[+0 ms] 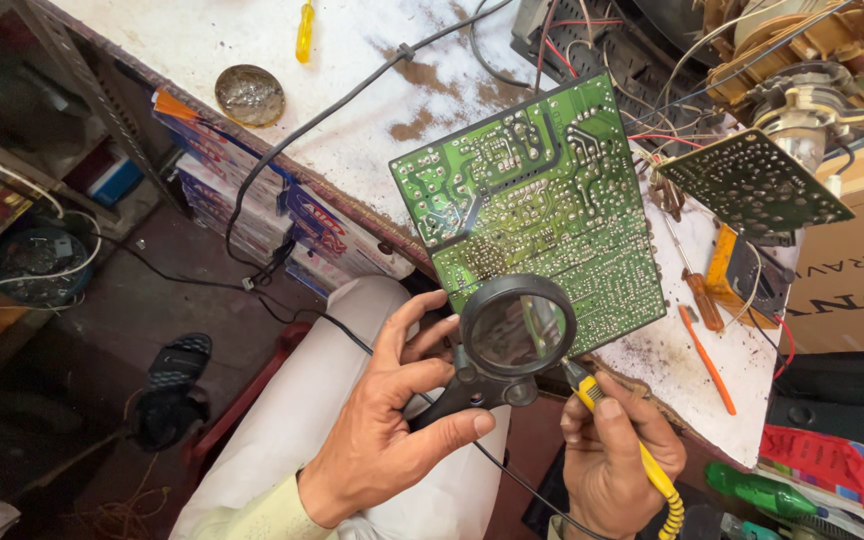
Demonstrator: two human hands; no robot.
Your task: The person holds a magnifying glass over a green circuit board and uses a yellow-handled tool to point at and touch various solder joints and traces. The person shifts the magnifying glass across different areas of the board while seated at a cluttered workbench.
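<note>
Directly above both hands, a green printed circuit board (537, 205) stands tilted against the edge of the white, stained workbench (352, 60), solder side toward the camera, its surface dense with small silvery joints and pale traces. Left hand (392, 420) is closed around the black handle of a round magnifying glass (517, 330), thumb along one side and fingers wrapped on the other, with the lens held over the board's lower edge. Right hand (612, 450) grips a yellow-handled soldering iron (632, 440) pencil-fashion, its tip angled up and hidden behind the lens rim, so contact with the board cannot be confirmed; a coiled yellow lead trails down from the handle. Judgement: the step in hand is close inspection of joints along the lower edge, with the iron readied; any next move would call for a steady lens and a fine placement of the tip on a single joint, since neighbouring pads sit very close together. Materials noted: rigid laminate board, glossy; moulded plastic magnifier frame with clear glass; ribbed plastic iron grip. To the right of the right hand lie an orange-handled screwdriver (707, 360) and a brown-handled one (697, 295) on the bench, and farther up a second, darker perforated board (752, 180) wired to a coil assembly. Up and left of the left hand sit a round tarnished metal tin (249, 95) and a small yellow screwdriver (304, 30). A black cable (282, 150) runs across the bench and off its edge.
</note>
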